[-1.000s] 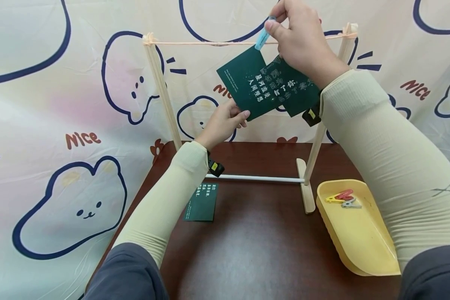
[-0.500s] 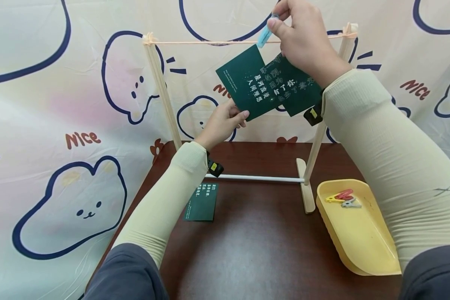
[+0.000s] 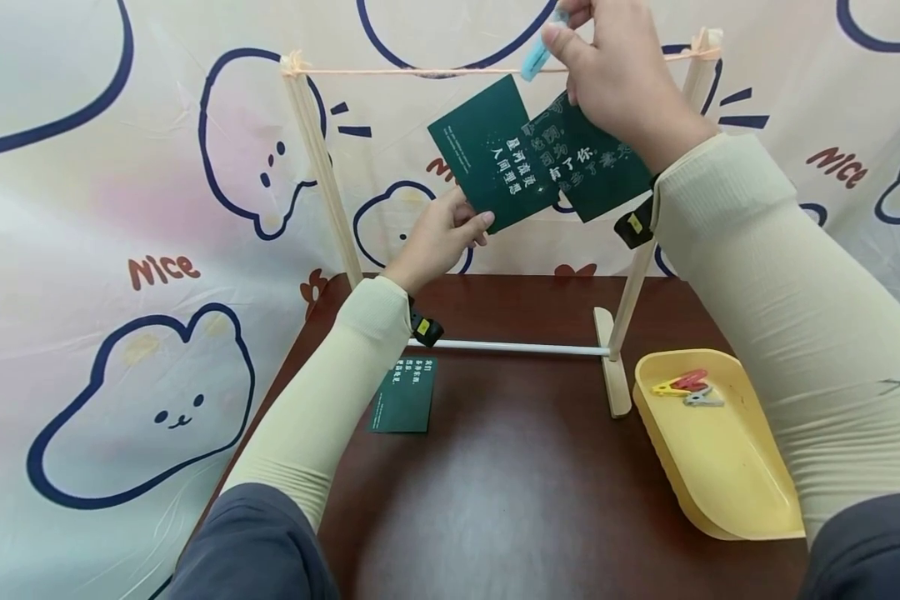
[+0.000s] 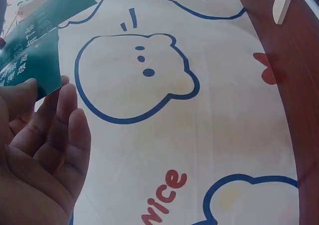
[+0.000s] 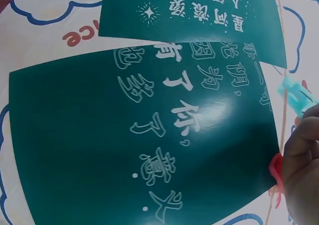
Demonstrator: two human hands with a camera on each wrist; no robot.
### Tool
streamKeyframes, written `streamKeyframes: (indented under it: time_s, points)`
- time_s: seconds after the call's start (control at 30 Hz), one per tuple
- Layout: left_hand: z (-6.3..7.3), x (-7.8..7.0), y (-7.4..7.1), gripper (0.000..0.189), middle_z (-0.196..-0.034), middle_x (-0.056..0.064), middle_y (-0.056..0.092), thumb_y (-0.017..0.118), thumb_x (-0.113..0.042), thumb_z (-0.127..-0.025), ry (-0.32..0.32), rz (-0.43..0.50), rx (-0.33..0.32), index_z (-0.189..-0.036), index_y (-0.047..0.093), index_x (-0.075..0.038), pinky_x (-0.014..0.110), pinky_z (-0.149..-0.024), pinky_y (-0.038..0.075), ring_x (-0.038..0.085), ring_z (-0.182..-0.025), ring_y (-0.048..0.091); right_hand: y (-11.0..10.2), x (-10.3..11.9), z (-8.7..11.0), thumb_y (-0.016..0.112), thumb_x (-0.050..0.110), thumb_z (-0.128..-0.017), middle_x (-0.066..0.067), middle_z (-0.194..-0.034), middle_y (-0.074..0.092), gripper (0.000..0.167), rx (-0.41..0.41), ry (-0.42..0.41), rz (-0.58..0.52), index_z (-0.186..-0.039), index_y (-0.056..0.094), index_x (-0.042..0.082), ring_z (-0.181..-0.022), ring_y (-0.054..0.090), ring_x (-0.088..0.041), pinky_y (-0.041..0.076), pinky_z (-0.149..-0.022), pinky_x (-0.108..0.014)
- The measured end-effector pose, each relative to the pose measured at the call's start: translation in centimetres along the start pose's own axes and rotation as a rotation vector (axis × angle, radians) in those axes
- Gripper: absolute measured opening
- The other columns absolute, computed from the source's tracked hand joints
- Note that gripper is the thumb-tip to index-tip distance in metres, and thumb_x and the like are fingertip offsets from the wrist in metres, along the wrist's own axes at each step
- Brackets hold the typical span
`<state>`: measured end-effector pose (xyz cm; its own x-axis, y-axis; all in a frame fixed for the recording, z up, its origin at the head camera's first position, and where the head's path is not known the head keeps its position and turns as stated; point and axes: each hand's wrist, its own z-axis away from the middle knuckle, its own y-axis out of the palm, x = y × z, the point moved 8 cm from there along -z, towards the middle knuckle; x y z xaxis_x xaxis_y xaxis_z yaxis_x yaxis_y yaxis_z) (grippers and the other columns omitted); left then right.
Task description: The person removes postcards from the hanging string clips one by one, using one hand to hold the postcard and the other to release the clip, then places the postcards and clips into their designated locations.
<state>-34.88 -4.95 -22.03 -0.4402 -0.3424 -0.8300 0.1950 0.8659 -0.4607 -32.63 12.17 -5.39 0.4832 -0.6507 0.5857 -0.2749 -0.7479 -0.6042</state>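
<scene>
My left hand (image 3: 437, 237) pinches a green card (image 3: 487, 137) with white writing by its lower corner, between thumb and fingers. The card is tilted, its top corner close under the string (image 3: 390, 72). My right hand (image 3: 618, 75) pinches a light blue clothespin (image 3: 537, 58) whose tip overlaps the string, just above and right of that corner. A second green card (image 5: 84, 135) hangs from the string, overlapped by the first. In the right wrist view a red clothespin (image 5: 276, 170) sits at its edge, beside my right hand.
Wooden posts (image 3: 321, 167) and a white crossbar (image 3: 517, 346) make up the frame under the string. Another green card (image 3: 405, 396) lies on the brown table (image 3: 510, 483). At right stands a yellow tray (image 3: 735, 467) with several clothespins (image 3: 690, 386).
My right hand and the blue clothespin have shifted slightly right, away from the held card's top corner. The head view has tilted a little downward. My left hand keeps its hold.
</scene>
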Motion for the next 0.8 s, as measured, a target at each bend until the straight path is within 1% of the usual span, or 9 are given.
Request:
streamKeyframes:
  time_s: [0.13,0.27,0.4,0.53,0.7,0.8]
  points:
    - [0.3,0.1,-0.3,0.044,-0.109,-0.001,0.068,0.056,-0.025,-0.099,0.009,0.025,-0.006,-0.142,0.048,-0.022,0.031,-0.083,0.050,0.025,-0.086,0.062,0.0,-0.3,0.2,0.045,0.039,-0.100,0.003,-0.122,0.045,0.045,0.002,0.002,-0.023,-0.140,0.042,0.019,-0.064,0.052,-0.012,0.044,-0.065,-0.018]
    - [0.8,0.4,-0.9,0.043,-0.103,0.004,0.069,0.056,-0.027,-0.099,0.020,0.020,-0.021,-0.141,0.048,-0.022,0.033,-0.082,0.048,0.023,-0.085,0.059,0.0,-0.5,0.5,0.045,0.040,-0.100,0.002,-0.122,0.045,0.045,-0.004,-0.008,-0.029,-0.139,0.042,0.019,-0.062,0.053,-0.012,0.044,-0.063,-0.018]
    - [1.4,0.7,-1.4,0.039,-0.097,0.007,0.068,0.056,-0.027,-0.100,0.030,-0.005,-0.040,-0.137,0.051,-0.017,0.032,-0.079,0.048,0.022,-0.084,0.060,0.1,-0.6,0.8,0.045,0.040,-0.099,0.002,-0.121,0.046,0.045,-0.019,-0.020,-0.036,-0.139,0.042,0.018,-0.062,0.052,-0.012,0.044,-0.063,-0.017]
    - [1.7,0.8,-1.6,0.037,-0.096,0.006,0.069,0.056,-0.027,-0.099,0.024,-0.010,-0.050,-0.134,0.053,-0.015,0.032,-0.078,0.049,0.021,-0.082,0.060,0.0,-0.7,0.9,0.046,0.039,-0.099,0.003,-0.120,0.047,0.044,-0.039,-0.023,-0.040,-0.138,0.043,0.018,-0.063,0.053,-0.011,0.044,-0.061,-0.015]
    - [1.8,0.7,-1.7,0.037,-0.095,0.003,0.069,0.057,-0.029,-0.099,0.022,-0.034,-0.054,-0.134,0.053,-0.017,0.032,-0.079,0.049,0.019,-0.083,0.060,-0.4,-0.8,1.0,0.046,0.038,-0.100,0.002,-0.115,0.049,0.042,-0.060,-0.028,-0.028,-0.137,0.046,0.018,-0.062,0.052,-0.011,0.043,-0.061,-0.015]
    - [1.9,0.6,-1.7,0.038,-0.093,0.003,0.068,0.056,-0.029,-0.100,0.027,-0.057,-0.057,-0.136,0.052,-0.018,0.031,-0.077,0.049,0.018,-0.082,0.060,-0.9,-0.9,1.0,0.045,0.039,-0.100,0.002,-0.114,0.050,0.042,-0.074,-0.025,-0.018,-0.137,0.048,0.019,-0.060,0.052,-0.010,0.042,-0.059,-0.014]
